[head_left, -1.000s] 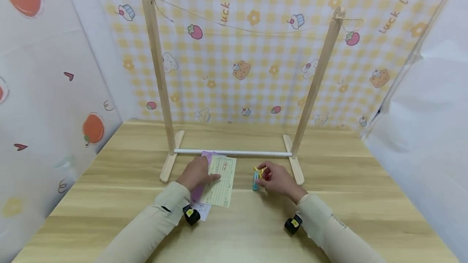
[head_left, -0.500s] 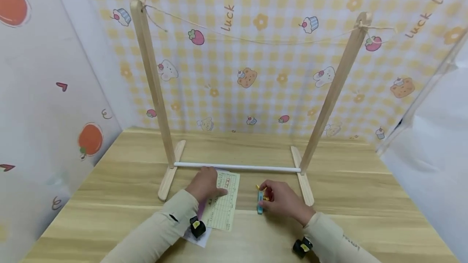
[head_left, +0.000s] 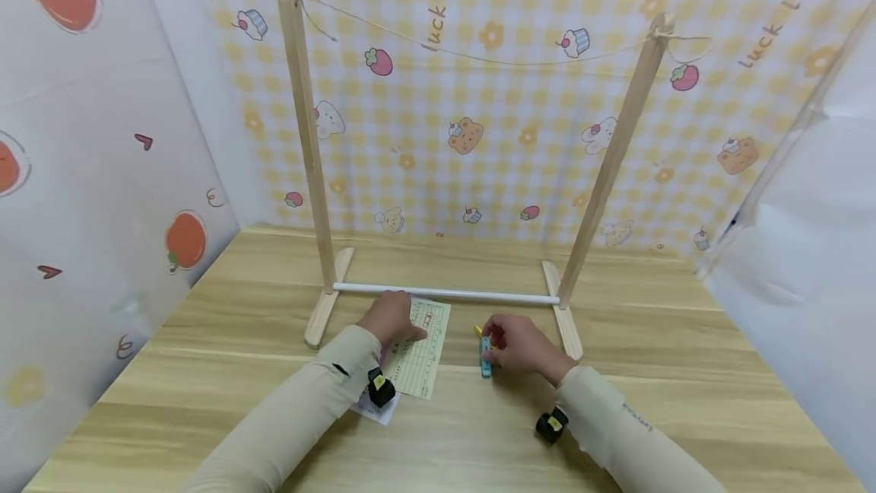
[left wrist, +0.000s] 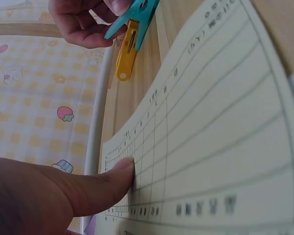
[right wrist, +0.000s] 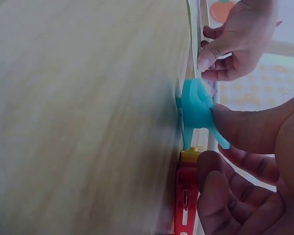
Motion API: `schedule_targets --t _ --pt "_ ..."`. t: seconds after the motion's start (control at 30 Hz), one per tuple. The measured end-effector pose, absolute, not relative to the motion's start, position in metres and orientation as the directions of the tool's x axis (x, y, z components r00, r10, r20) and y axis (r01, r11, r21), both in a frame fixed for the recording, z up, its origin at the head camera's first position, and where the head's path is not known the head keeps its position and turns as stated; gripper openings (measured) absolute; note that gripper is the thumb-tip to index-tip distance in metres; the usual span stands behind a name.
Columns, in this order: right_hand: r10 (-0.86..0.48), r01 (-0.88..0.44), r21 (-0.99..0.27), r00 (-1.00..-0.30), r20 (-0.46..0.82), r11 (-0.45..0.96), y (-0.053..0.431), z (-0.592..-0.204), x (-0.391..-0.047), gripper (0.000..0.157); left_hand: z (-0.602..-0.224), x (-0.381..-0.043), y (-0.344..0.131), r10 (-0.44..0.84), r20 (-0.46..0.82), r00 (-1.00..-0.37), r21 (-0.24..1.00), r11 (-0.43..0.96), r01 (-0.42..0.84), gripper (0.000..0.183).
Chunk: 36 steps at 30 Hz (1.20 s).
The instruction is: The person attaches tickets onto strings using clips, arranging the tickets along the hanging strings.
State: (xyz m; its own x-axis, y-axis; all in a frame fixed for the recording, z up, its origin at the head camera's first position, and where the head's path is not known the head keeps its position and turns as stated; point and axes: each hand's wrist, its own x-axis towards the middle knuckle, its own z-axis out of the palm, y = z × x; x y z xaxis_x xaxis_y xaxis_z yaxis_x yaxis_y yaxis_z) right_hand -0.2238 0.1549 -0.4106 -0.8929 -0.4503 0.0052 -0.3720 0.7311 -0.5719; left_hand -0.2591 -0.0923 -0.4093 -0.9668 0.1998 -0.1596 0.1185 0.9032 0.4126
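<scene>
Pinching a turquoise plastic clip [head_left: 486,361] between thumb and finger, the person's right hand [head_left: 520,345] works low over the pale wooden worktop [head_left: 479,440]. The left hand [head_left: 391,318] lies on a pale green lined paper sheet [head_left: 426,356], thumb outstretched; whether its other fingers grip cannot be told. The step in hand appears to be taking up one clip while the papers are steadied; the next move seems to call for a secure pinch and a lift clear of the neighbouring clips. Three clips show, adding a yellow plastic clip [left wrist: 123,68] and a red plastic clip [right wrist: 186,181] beside the right hand. Three sheets show, adding a purple paper sheet [left wrist: 90,226] and a white printed sheet [head_left: 376,408].
</scene>
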Motion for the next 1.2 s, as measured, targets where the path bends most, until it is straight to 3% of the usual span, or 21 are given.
schedule_targets --t 0.33,0.87,1.07,1.2 --pt "-0.455 -0.374 -0.567 -0.891 -0.001 0.734 0.165 -0.405 -0.220 0.020 -0.404 -0.252 -0.084 0.218 -0.166 -0.962 0.417 0.899 0.132 0.034" --pt "-0.409 -0.334 -0.595 -0.912 0.010 0.731 0.159 -0.407 -0.219 0.019 -0.409 -0.251 -0.088 0.231 -0.012 -0.973 0.369 0.905 0.211 0.039" --pt "-0.426 -0.327 -0.617 -0.905 -0.014 0.716 0.162 -0.410 -0.217 0.016 -0.414 -0.236 -0.086 0.114 -0.032 -0.993 0.385 0.918 0.093 0.057" --pt "-0.431 -0.332 -0.604 -0.902 -0.021 0.725 0.162 -0.406 -0.218 0.016 -0.413 -0.230 -0.088 0.076 -0.062 -0.995 0.383 0.923 0.046 0.058"
